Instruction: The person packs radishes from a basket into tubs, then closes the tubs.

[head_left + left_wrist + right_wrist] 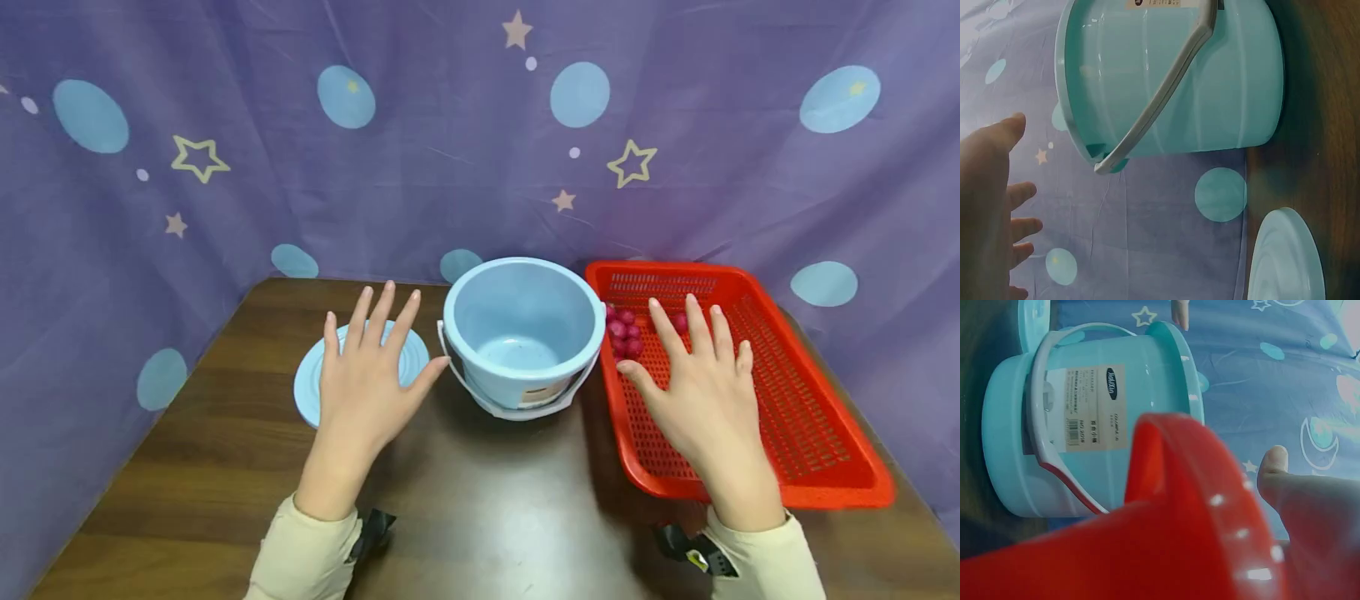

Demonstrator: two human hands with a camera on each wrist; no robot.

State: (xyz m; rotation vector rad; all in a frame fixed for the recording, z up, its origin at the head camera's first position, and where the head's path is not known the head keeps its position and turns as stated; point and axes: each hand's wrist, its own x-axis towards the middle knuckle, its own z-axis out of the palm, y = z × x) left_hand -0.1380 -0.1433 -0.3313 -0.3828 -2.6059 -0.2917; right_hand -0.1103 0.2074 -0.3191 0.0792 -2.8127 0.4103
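Both hands are held up with fingers spread and nothing in them. The left hand (367,383) overlaps a light blue lid (306,387) lying on the table in the head view. My right hand (705,400) is over the near left part of a red plastic basket (840,417). Between the hands stands a light blue bucket (517,333), upright, its inside showing bare, with its white handle (540,412) hanging down at the front. Several dark pink round fruits (626,332) lie in the basket's far left corner, partly hidden by its wall and the right hand.
The brown wooden table (187,483) carries all of these. A purple curtain (420,200) with stars and blue spots hangs behind it. The basket's rim stands close beside the bucket's right side. A paper label (1094,409) is on the bucket's wall.
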